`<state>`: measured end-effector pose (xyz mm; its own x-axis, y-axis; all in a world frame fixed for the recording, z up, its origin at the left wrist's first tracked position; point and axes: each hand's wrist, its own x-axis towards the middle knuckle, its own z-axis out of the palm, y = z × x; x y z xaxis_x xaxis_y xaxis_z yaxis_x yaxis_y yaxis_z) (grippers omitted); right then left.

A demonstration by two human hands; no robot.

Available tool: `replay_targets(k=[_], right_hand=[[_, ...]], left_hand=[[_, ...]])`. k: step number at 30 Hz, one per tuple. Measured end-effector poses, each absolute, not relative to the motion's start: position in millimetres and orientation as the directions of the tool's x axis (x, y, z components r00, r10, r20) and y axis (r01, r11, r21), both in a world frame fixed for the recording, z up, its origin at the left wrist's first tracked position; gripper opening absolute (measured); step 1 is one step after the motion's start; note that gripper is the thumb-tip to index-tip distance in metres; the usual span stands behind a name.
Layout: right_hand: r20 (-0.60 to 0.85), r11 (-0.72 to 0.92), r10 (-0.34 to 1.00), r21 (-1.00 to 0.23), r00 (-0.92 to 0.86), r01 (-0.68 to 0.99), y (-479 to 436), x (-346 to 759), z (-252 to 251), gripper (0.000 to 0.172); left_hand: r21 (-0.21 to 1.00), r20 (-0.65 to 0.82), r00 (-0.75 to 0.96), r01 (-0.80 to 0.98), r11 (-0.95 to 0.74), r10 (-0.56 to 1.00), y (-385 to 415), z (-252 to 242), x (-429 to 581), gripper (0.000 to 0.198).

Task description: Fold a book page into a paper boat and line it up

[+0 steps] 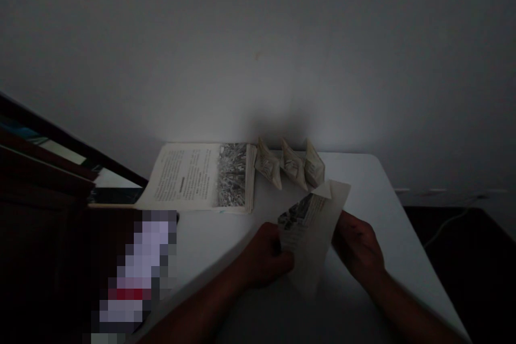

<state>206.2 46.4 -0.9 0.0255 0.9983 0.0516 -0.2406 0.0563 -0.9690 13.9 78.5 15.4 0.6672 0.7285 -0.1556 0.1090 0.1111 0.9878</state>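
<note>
Both of my hands hold a printed paper sheet [310, 231] just above the white table [379, 204]. The sheet is partly folded, with a small corner turned over at its top. My left hand [264, 258] is closed on the sheet's left edge. My right hand [357, 247] grips its right side from behind, fingers hidden by the paper. Just beyond the sheet, three folded paper boats [290, 164] stand in a row near the wall.
An open book [201, 177] with text and a dark picture lies at the table's back left. Dark books or boards [44, 177] are stacked at the far left. A pixelated patch [137, 274] covers the lower left. A plain wall [258, 37] rises behind.
</note>
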Motion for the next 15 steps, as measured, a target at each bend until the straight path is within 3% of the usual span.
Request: replay_targets(k=[4, 10, 15], right_hand=[[0.052, 0.083, 0.993, -0.946, 0.107, -0.312, 48, 206, 4, 0.025], [0.045, 0.12, 0.977, -0.922, 0.206, -0.369, 52, 214, 13, 0.026], [-0.073, -0.047, 0.996, -0.905, 0.046, -0.424, 56, 232, 18, 0.03]], left_hand=[[0.996, -0.072, 0.677, 0.013, 0.086, 0.733, 81, 18, 14, 0.006], [0.991, -0.08, 0.708, -0.018, 0.131, 0.702, 86, 20, 9, 0.004], [0.972, -0.193, 0.755, 0.06, 0.227, 0.627, 95, 23, -6, 0.019]])
